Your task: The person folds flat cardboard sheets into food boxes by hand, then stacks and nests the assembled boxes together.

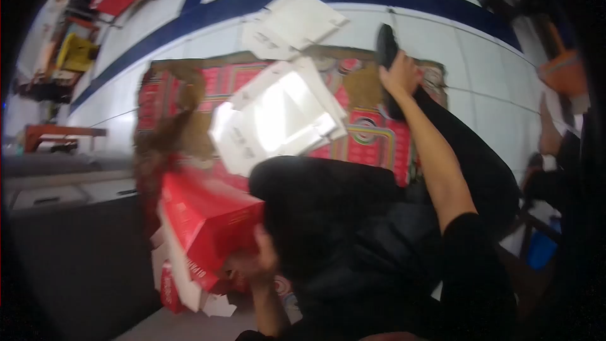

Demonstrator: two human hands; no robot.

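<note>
Head view: left hand (265,256) against the red box (189,211), which lies left of its fingers; blurred, can't tell if pinching. Flat white cardboard (252,120) ahead of them. Farther, right hand (402,76) at dark oblong item (386,44); finger grip unclear.

Left hand (266,252) at red box (202,211), right hand (401,74) at black object (386,44), white sheets (271,113) on patterned mat (394,158)

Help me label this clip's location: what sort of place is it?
Possibly a small packing workshop or home workspace: flat white sheets, a red box at the left hand, and a tiled floor.
</note>
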